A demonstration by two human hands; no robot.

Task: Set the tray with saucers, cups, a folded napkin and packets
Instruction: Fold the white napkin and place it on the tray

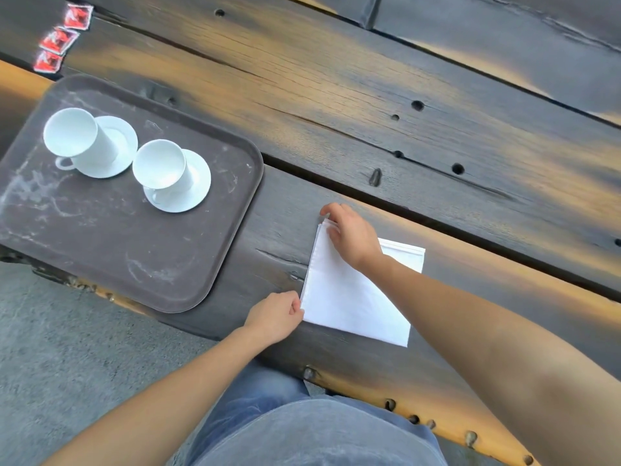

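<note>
Napkin (349,301) on the bench (437,146), right beside the tray (117,247)
We pinch its near corner with our left hand (274,316), the far corner with our right hand (353,237).

One tray (111,243), two saucers (125,136) (200,183), two cups (72,132) (159,164), one napkin (349,297), three packets (79,15) (58,40) (48,61), two hands (274,316) (353,235).

Two cups (71,134) on saucers (199,191) block the far-left part of the tray (111,243); its near half and right side are bare. Bare table (279,230) strip runs between tray rim and napkin (353,297). The packets (58,40) sit beyond the tray's far corner, apart.
</note>
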